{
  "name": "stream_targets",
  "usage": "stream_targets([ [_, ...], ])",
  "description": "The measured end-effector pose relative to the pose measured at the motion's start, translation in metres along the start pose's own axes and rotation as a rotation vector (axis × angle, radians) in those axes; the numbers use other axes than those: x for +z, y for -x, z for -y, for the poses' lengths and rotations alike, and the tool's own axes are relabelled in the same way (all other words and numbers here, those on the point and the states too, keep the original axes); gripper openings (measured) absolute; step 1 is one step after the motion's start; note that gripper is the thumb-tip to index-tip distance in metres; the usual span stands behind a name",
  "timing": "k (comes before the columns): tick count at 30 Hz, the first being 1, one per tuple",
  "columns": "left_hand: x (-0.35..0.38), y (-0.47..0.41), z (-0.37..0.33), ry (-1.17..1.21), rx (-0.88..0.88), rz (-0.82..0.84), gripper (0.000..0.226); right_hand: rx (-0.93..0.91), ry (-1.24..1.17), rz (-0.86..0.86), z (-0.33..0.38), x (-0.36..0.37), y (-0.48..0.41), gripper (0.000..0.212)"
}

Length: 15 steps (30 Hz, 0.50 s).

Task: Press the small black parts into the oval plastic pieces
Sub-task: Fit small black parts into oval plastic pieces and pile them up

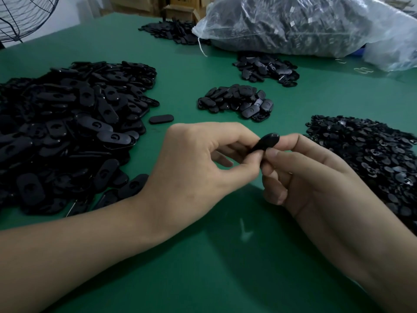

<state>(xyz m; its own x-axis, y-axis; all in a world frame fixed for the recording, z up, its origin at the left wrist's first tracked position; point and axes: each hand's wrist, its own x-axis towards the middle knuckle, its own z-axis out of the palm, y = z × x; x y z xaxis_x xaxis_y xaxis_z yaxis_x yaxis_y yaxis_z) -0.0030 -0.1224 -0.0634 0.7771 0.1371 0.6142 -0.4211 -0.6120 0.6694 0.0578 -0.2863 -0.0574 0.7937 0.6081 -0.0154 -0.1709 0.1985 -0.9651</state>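
The oval plastic piece [268, 142] is held up above the green table [203, 267], between the two hands and clear of every heap. The left hand [198, 168] pinches its near end between thumb and curled fingers; the right hand [316, 177] pinches it from the other side, thumb and forefinger closed on its edge and the lower fingers folded under. Whether a small black part already sits in the piece is hidden by the fingertips. By the grip, this looks like the pressing step itself, or the seating just before it.

The next move probably calls for a firm squeeze with the thumbs square to the face of the piece, so the part goes in flat and not cocked. After that the piece would have to be put down and a fresh one taken.

Just right of the right hand lies the heap of small black parts [372, 163], thin and glinting. To the left is the big heap of oval pieces [67, 132], with one lone oval [161, 119] just beside its edge. Beyond the hands sit a small pile [237, 102] and a farther pile [266, 68]; I cannot tell which of them are finished.

The only container with visible contents is a clear plastic bag [316, 26] at the far right, bulging with dark parts. Cardboard boxes [178, 10] stand behind the table, their contents unseen
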Motion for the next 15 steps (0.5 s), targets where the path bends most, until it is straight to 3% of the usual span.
stream_targets([
  [10,-0.0052,-0.0012,-0.0014,-0.218,0.129,-0.013,0.010,0.011,-0.098,0.052,-0.0033,-0.0022,-0.0031,0.009],
  [15,-0.0052,-0.0019,-0.0006,-0.247,0.148,-0.021,0.009,0.004,-0.124,0.070,-0.0032,-0.0007,-0.0035,0.013],
])
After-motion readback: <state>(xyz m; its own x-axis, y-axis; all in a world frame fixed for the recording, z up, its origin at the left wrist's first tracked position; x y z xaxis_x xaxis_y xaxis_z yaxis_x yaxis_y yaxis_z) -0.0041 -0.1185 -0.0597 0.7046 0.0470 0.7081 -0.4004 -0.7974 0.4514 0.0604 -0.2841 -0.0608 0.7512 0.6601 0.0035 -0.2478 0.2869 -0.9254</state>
